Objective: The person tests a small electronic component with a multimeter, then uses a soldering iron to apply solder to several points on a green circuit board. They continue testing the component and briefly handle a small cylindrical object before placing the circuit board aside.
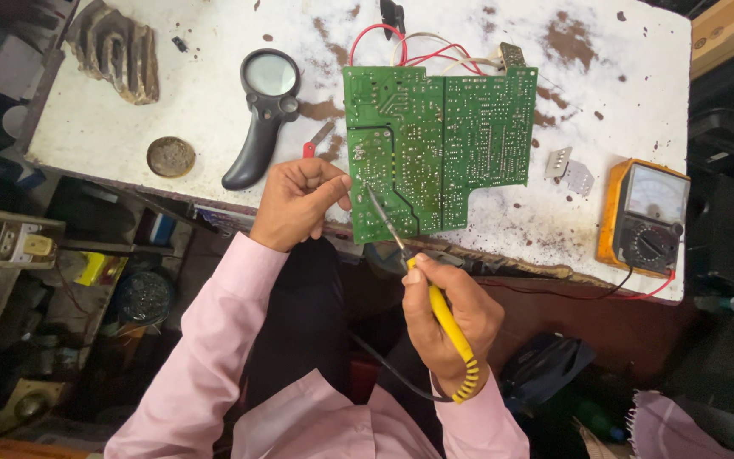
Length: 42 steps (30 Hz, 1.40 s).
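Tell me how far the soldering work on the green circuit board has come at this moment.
Done: the green circuit board lies solder side up on the worn white bench, with the orange analogue multimeter beside it. In hand: the right hand holds the yellow-handled soldering iron with its tip on the board's left edge, where the left hand pinches. Left: I cannot tell how many joints remain.
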Tool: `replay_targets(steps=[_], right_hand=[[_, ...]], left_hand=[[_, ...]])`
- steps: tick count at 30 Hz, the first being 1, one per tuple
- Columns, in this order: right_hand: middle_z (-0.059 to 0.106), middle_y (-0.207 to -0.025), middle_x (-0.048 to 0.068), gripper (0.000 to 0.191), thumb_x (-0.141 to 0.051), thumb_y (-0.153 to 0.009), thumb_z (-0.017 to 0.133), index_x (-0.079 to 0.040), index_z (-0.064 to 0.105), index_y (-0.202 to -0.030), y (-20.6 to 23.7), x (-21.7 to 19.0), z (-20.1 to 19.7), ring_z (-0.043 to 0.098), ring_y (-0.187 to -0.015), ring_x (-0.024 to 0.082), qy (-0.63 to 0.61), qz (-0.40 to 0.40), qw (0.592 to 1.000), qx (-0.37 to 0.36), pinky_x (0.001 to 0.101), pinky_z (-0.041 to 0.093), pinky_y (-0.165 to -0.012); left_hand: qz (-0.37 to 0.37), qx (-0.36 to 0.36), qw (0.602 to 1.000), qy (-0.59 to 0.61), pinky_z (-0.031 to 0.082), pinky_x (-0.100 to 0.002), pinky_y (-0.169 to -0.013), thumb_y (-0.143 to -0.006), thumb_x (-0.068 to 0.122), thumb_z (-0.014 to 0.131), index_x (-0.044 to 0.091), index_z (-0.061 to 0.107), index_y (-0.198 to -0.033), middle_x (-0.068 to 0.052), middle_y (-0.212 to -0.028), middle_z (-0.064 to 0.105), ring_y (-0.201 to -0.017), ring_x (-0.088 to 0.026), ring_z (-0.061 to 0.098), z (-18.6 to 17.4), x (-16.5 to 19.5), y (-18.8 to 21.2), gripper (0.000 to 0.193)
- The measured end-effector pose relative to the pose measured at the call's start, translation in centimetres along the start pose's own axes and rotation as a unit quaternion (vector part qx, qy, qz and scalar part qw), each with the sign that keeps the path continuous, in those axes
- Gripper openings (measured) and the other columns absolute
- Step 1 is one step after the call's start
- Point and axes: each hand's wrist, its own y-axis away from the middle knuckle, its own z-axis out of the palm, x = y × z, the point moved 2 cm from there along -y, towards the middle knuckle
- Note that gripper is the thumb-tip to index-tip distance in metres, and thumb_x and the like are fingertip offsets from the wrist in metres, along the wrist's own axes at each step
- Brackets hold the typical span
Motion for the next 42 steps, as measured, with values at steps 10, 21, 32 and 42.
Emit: replay_targets(steps=[10, 21, 32, 42], right_hand=[[0.071, -0.084, 0.012, 0.013, 0.001, -0.092, 0.073, 0.001, 0.068, -0.104, -0.9, -1.8, 0.1, 0.072, -0.073, 0.023, 0.088, -0.071, 0.993, -0.029, 0.0316, 0.057, -0.067], [0.068, -0.082, 0.013, 0.018, 0.003, -0.091, 0.073, 0.002, 0.066, -0.108, -1.0, -2.1, 0.1, 0.068, -0.07, 0.027, 0.107, -0.123, 0.985, -0.05, 0.0349, 0.055, -0.065], [0.072, -0.085, 0.014, 0.013, 0.0, -0.092, 0.073, 0.002, 0.068, -0.104, -0.9, -1.4, -0.2, 0.072, -0.073, 0.024, 0.086, -0.078, 0.993, -0.011, 0.032, 0.057, -0.068], [0.068, -0.069, 0.011, 0.014, -0.021, -0.098, 0.062, -0.007, 0.065, -0.095, 6.0, 10.5, -4.4, 0.061, -0.051, 0.017, -0.399, 0.281, 0.847, 0.209, 0.0248, 0.051, -0.049]], left_hand=[[-0.002, 0.002, 1.0, 0.001, 0.035, -0.021, -0.033, -0.097, 0.012, 0.068, -0.002, 0.071, -0.089, -0.005, -0.074, 0.074, -0.037, -0.004, 0.048, 0.1, 0.1, 0.0, 0.016], [-0.002, 0.004, 1.0, -0.004, 0.034, -0.021, -0.033, -0.098, 0.013, 0.068, -0.001, 0.07, -0.09, -0.005, -0.074, 0.073, -0.037, -0.004, 0.048, 0.1, -0.2, 0.0, 0.016], [0.0, 0.0, 1.0, 0.003, 0.034, -0.021, -0.032, -0.098, 0.014, 0.068, -0.001, 0.07, -0.089, -0.005, -0.074, 0.073, -0.037, -0.005, 0.048, 0.1, -0.3, -0.1, 0.017], [-0.01, 0.038, 0.999, -0.034, 0.033, -0.022, -0.032, -0.091, 0.017, 0.078, 0.001, 0.069, -0.08, -0.003, -0.065, 0.068, -0.038, -0.004, 0.047, 0.9, 0.1, -0.3, 0.021]])
